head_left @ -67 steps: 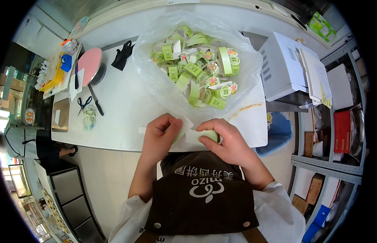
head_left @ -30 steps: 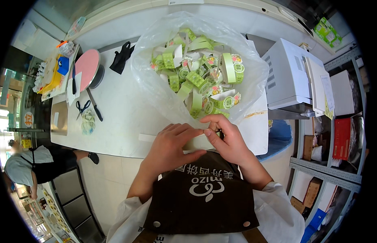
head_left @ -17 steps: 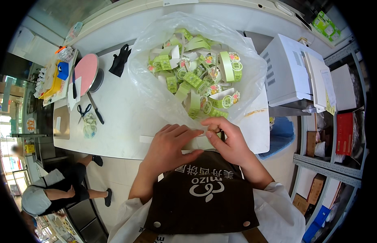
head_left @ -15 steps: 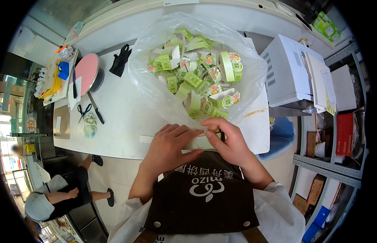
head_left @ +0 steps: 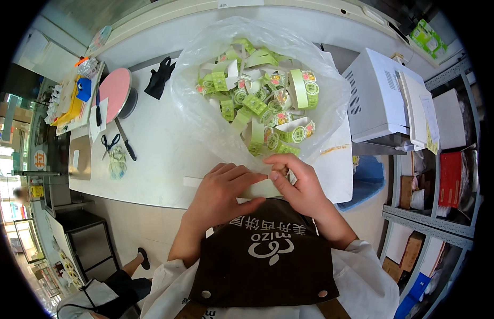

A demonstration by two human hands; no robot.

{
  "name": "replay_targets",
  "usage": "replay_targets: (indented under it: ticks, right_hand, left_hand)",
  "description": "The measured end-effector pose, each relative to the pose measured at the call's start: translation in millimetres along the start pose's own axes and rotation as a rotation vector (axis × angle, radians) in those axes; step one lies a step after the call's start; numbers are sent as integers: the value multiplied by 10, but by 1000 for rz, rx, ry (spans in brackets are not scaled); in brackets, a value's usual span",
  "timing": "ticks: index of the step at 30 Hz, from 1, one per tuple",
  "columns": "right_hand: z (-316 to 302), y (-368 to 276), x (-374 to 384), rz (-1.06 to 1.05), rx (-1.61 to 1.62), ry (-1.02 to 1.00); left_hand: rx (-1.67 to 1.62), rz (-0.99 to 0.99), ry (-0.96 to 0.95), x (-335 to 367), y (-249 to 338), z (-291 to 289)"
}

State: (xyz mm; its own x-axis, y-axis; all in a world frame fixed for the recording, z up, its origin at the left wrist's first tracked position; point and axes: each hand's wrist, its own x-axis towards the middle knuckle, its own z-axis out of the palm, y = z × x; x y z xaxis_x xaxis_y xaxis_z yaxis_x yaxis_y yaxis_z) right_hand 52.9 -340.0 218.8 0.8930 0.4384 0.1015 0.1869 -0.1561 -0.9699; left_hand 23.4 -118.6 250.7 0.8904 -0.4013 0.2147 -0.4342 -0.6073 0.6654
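At the near edge of the table my left hand (head_left: pixel 220 192) and my right hand (head_left: pixel 299 181) meet over a pale paper strip (head_left: pixel 261 189). The fingers of my left hand lie over the strip, its thumb below them. My right hand pinches the strip's right part with thumb and curled forefinger; its fingertips hide that end. A white strip end (head_left: pixel 192 182) sticks out left of my left hand. Just beyond the hands stands a large clear plastic bag (head_left: pixel 204 130), open at the top. Inside lie many green-and-white printed paper bands (head_left: pixel 254 105), loosely jumbled.
On the left lie scissors (head_left: pixel 110 142), a knife (head_left: pixel 126 141), a crumpled plastic wrapper (head_left: pixel 117 162) and black gloves (head_left: pixel 161 78). A pink turntable (head_left: pixel 115 93) stands behind. To the right are a white appliance (head_left: pixel 377 98), a blue bin (head_left: pixel 369 183) and shelves (head_left: pixel 427 218).
My hands keep nearly the same place, while the strip between them shows a plainer, pale face. At lower left, another person has moved nearer the bottom edge.
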Motion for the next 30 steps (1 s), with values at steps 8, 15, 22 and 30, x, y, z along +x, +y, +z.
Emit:
replay_targets:
  ticks: [8,15,22,30]
  right_hand:
    - [-77,9,36,-10,-84,-89]
    - [-8,-21,21,130,151,-220]
    - [-9,-15,18,-80,32,-176]
    - [88,33,57,-182,-140,-198]
  left_hand:
    - [-40,-36,23,-40,-21,-57]
    - [-43,-34,116,-84,-121,-28]
    - [-461,-203,274,-163,-233,-27]
    - [-434,-214,223,-153,-99,-24]
